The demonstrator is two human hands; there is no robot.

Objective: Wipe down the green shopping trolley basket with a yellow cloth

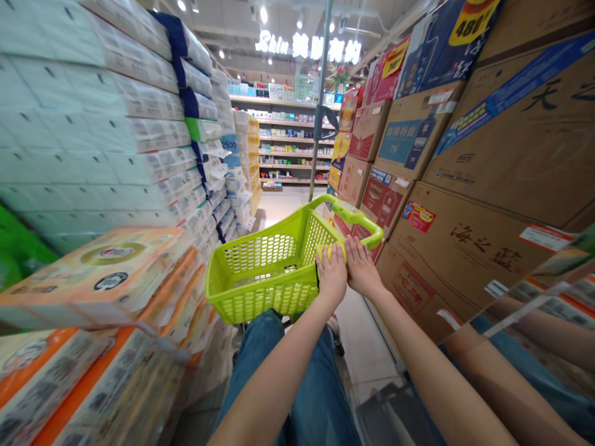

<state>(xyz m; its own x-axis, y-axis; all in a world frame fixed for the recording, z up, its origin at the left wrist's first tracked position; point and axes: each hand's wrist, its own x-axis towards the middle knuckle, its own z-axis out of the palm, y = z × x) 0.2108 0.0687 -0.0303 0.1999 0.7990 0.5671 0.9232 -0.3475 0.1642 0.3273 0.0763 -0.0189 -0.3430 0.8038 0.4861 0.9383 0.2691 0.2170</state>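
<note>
A lime-green plastic shopping basket (260, 272) sits in front of me in a narrow store aisle, above my blue-jeaned legs. Its looped green handle (357, 217) rises at the right end. My left hand (331, 272) presses a small yellow cloth (325, 251) against the basket's right rim, fingers curled over it. My right hand (360, 266) lies beside it on the same rim just under the handle, fingers laid forward and close together. The basket looks empty through its mesh.
Stacked tissue packs (116, 124) wall the left side, orange-and-white packs (93, 279) lower down. Brown cardboard cartons (488, 161) are piled on the right. A metal pole (320, 99) stands ahead, with store shelves (288, 142) at the aisle's far end.
</note>
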